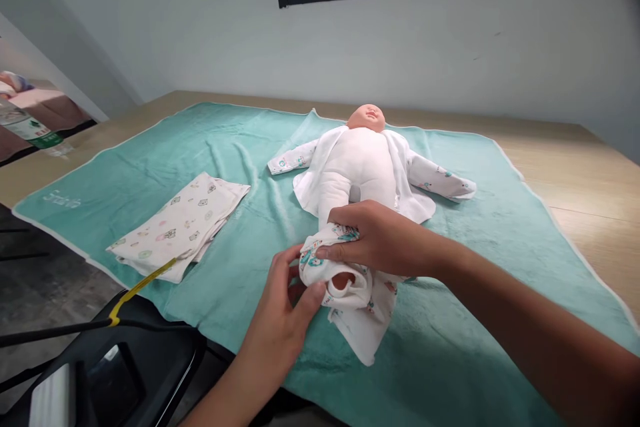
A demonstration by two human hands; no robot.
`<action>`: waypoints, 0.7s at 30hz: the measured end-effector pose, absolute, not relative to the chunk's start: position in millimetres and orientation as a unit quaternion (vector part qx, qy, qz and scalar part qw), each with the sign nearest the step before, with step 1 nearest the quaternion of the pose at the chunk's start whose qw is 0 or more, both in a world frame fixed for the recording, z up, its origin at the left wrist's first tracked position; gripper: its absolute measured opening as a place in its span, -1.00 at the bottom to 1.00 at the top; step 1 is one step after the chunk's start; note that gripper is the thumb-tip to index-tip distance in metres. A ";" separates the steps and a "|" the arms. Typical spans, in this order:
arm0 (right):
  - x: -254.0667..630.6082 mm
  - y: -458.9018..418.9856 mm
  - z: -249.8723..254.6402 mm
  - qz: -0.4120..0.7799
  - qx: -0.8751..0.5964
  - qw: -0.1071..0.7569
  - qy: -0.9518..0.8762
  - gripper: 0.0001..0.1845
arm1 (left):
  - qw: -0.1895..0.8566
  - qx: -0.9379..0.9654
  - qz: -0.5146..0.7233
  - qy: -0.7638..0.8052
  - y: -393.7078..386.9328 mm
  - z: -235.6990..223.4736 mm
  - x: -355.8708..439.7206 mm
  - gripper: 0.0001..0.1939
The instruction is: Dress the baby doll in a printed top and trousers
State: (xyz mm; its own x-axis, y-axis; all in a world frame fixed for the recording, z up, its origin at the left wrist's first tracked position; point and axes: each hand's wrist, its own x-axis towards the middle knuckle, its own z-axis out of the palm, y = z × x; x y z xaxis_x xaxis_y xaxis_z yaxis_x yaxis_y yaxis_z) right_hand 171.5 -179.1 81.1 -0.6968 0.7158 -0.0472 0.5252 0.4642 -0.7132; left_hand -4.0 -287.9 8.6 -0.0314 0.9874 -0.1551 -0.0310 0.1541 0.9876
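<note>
A baby doll (361, 153) lies on its back with its head away from me, its arms in the sleeves of a white printed jacket (440, 181) that is spread open. In front of its legs is a bunched white printed baby garment (323, 283) with a round opening facing me. My right hand (373, 233) pinches this cloth from above, thumb on the near side. My left hand (293, 297) grips the left edge of the opening, fingers and thumb curled on the cloth. Something skin-coloured shows inside the opening; I cannot make out what. The doll's lower legs are hidden.
A teal towel (240, 123) covers most of the wooden table (560, 147). At left lies a folded printed cloth (180, 220). A plastic bottle (35, 128) stands at far left. A black chair (145, 347) with a yellow strap (133, 293) is by the front edge.
</note>
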 end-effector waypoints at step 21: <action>179.0 -184.4 100.4 0.360 -0.330 0.021 -0.872 -0.65 | 0.551 0.277 0.566 0.547 -290.4 15.2 32.5 -0.33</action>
